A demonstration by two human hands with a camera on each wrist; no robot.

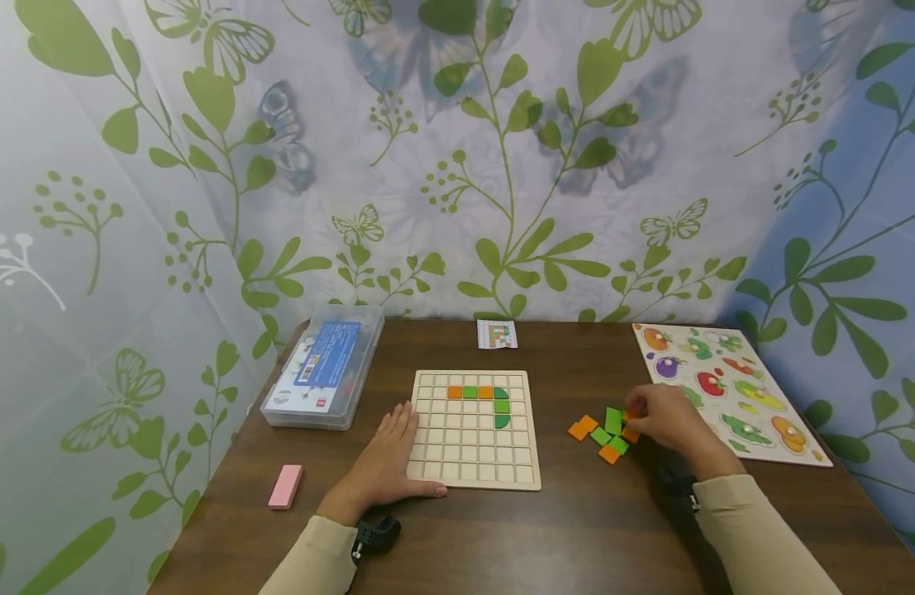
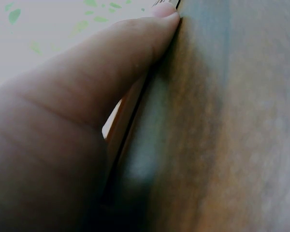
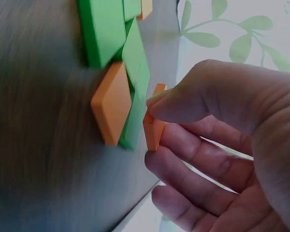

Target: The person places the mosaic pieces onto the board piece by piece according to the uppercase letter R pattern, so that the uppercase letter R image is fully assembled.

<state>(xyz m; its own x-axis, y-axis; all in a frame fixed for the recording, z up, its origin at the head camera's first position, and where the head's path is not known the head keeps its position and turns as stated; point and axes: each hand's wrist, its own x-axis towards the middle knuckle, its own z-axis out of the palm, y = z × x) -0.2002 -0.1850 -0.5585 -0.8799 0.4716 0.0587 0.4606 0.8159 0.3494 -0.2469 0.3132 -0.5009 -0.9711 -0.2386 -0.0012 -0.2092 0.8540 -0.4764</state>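
Note:
My left hand (image 1: 386,459) lies with its fingers stretched along the left edge of a wooden grid board (image 1: 457,463), the thumb (image 2: 121,53) by its near edge. On the board's upper part, orange and green square tiles form a row, with green rounded tiles (image 1: 502,421) at the right end. To the right of the board, my right hand (image 1: 665,416) pinches an orange square tile (image 3: 153,133) between thumb and fingers. Just beside it on the table lies a loose pile of green tiles (image 1: 613,421) and orange tiles (image 1: 579,430).
A small pattern card (image 1: 498,334) lies behind the board. At the left stand a clear plastic case (image 1: 323,368) and a pink block (image 1: 285,487). A vegetable puzzle board (image 1: 732,388) lies right of my right hand. A patterned curtain (image 1: 457,182) hangs along the table's back.

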